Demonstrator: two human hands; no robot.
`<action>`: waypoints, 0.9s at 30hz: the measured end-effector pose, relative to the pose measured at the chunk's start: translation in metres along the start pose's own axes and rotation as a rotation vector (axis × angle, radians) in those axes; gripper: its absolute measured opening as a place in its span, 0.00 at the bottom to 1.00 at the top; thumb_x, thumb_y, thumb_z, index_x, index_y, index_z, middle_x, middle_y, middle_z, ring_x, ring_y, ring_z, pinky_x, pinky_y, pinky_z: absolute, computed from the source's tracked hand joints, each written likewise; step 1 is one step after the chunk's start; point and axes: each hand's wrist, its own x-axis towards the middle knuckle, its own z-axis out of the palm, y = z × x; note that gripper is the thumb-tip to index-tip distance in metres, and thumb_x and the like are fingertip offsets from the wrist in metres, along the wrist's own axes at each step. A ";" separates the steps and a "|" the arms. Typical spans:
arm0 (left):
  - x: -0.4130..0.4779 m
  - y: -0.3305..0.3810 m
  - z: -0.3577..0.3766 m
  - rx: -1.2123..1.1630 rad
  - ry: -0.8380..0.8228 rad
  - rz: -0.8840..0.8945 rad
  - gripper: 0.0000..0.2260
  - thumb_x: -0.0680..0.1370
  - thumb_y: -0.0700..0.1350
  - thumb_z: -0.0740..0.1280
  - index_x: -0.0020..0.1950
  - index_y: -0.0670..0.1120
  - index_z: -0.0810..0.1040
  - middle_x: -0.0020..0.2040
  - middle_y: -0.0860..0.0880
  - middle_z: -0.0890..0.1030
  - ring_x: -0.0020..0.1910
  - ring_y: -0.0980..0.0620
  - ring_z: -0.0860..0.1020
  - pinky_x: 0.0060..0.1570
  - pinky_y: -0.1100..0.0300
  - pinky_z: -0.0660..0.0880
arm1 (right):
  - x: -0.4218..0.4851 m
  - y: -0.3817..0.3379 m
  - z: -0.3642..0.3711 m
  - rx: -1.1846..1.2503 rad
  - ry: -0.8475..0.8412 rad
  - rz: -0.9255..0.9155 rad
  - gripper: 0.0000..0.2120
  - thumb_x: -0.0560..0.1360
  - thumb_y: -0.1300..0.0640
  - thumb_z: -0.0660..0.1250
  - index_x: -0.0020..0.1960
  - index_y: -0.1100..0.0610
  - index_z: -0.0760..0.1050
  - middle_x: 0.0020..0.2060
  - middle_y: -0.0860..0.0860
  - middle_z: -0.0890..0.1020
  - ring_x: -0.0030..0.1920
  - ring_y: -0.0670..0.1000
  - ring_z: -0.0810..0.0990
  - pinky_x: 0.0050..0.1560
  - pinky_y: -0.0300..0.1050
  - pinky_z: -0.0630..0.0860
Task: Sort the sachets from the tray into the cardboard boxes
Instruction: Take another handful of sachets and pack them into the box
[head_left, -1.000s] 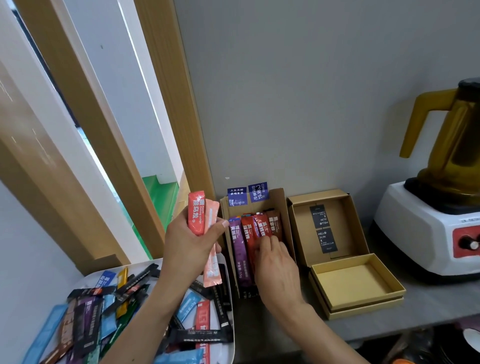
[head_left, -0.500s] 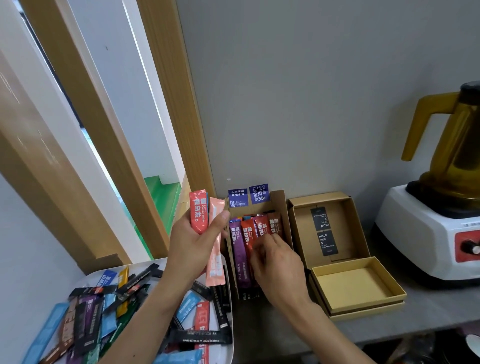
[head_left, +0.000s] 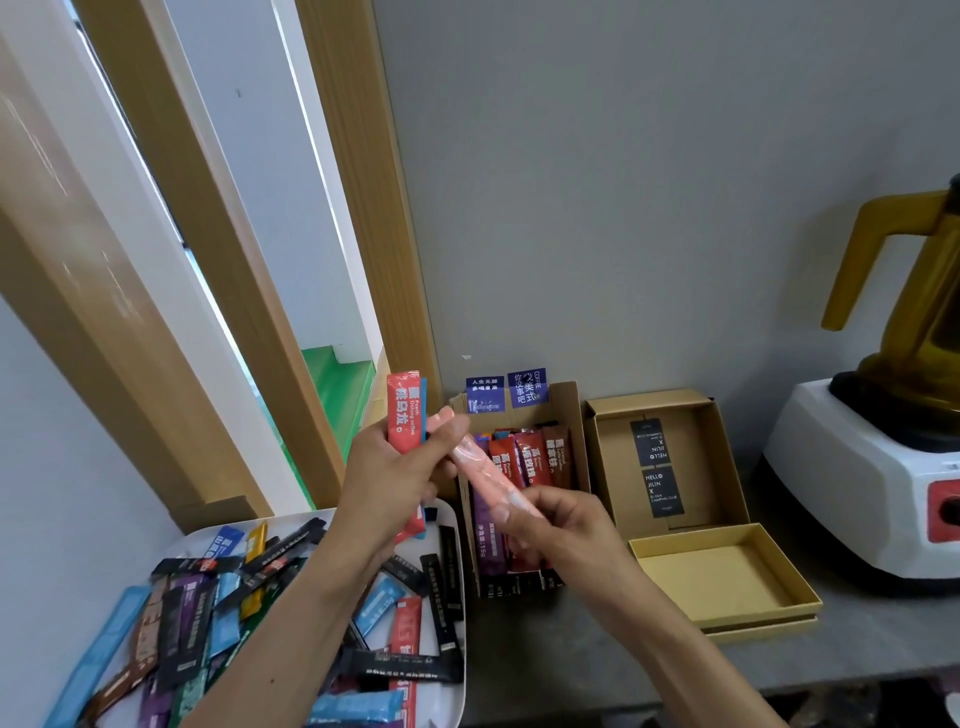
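My left hand grips an upright red sachet with a blue one behind it, above the tray. A pale pink sachet slants between both hands: its top end lies against my left thumb, and my right hand pinches its lower end. Behind it stands an open cardboard box holding purple, red and brown sachets. The white tray at the lower left is heaped with several mixed sachets.
A second open cardboard box stands against the wall, with a shallow yellow box in front of it. A white blender base with an amber jug occupies the right. The grey counter edge runs along the bottom right.
My right hand left the sachets in the box, came toward me and took the lower end of the pink sachet, which now tilts from upright toward the box.
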 end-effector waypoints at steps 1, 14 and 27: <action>0.000 -0.001 -0.002 -0.024 0.004 -0.020 0.12 0.73 0.51 0.76 0.46 0.44 0.81 0.36 0.43 0.83 0.32 0.49 0.78 0.30 0.59 0.73 | 0.000 0.000 -0.001 0.042 0.037 -0.007 0.07 0.74 0.50 0.75 0.47 0.52 0.86 0.36 0.48 0.83 0.36 0.46 0.78 0.39 0.39 0.75; -0.013 -0.023 -0.019 0.320 -0.265 -0.048 0.12 0.67 0.58 0.77 0.40 0.50 0.88 0.27 0.49 0.76 0.28 0.47 0.68 0.31 0.57 0.68 | 0.012 -0.005 0.005 0.307 0.229 0.011 0.20 0.70 0.55 0.78 0.61 0.55 0.81 0.53 0.53 0.88 0.57 0.55 0.86 0.62 0.58 0.79; -0.008 -0.020 -0.027 0.042 -0.022 -0.074 0.29 0.76 0.67 0.61 0.55 0.40 0.74 0.39 0.42 0.74 0.28 0.53 0.70 0.30 0.59 0.71 | 0.031 0.004 0.007 -0.589 0.287 -0.100 0.06 0.77 0.51 0.74 0.52 0.42 0.80 0.46 0.39 0.82 0.45 0.37 0.81 0.45 0.30 0.76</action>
